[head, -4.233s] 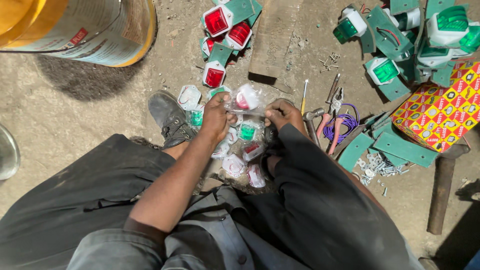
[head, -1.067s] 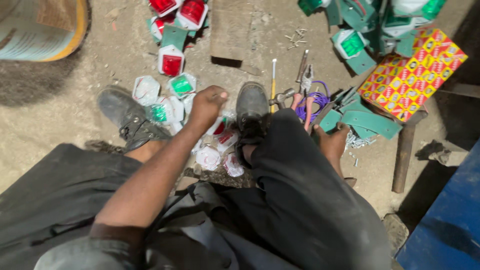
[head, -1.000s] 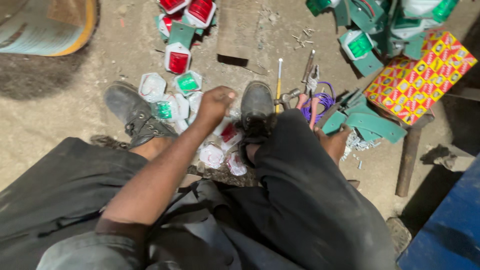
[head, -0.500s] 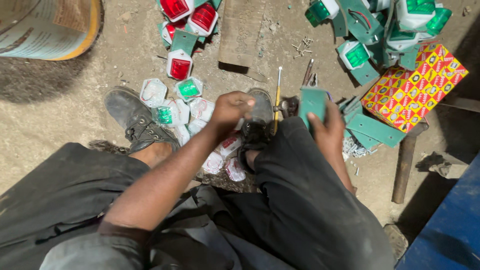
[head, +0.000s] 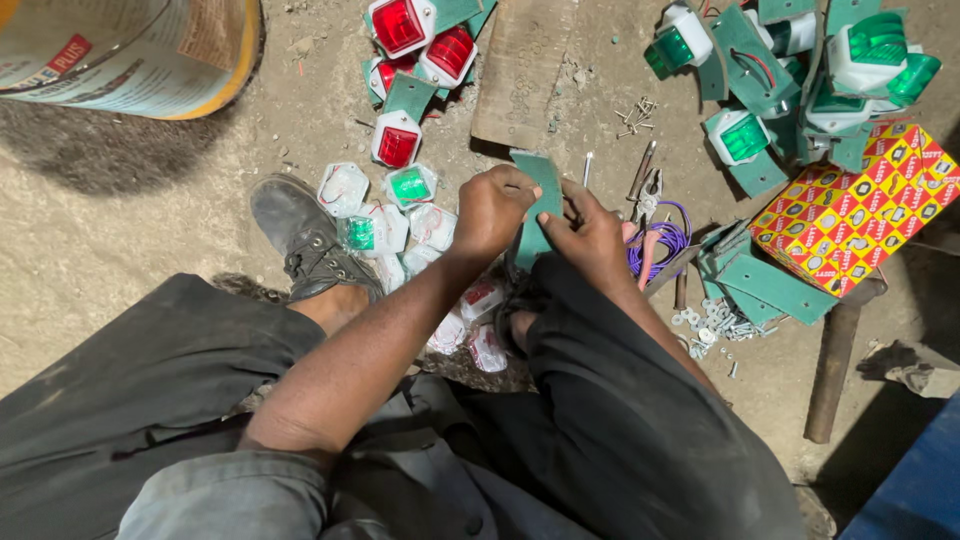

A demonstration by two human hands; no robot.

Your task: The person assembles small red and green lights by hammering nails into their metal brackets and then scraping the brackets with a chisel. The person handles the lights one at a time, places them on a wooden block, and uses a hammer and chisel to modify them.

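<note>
Both of my hands hold one flat green metal bracket (head: 540, 205) in front of my knees. My left hand (head: 492, 208) grips its left edge and my right hand (head: 590, 232) grips its right side. Just below and to the left of the hands lie several small lamps in clear plastic wrap (head: 385, 220), some with green lenses and some with red. Pliers (head: 648, 188) and a coil of purple wire (head: 662, 243) lie on the ground right beside my right hand.
My black shoe (head: 305, 235) rests on the sandy ground. Red lamps on green brackets (head: 415, 50) lie at the top middle, green lamps on brackets (head: 800, 70) at the top right. A red and yellow patterned box (head: 850, 215), loose bolts and washers (head: 705, 325), a wooden handle (head: 835, 370) and a large drum (head: 130, 50) surround me.
My right hand reached to the pile at the right, picked up a green bracket and brought it to the middle. My left hand left the wrapped lamps and took hold of the bracket too.
</note>
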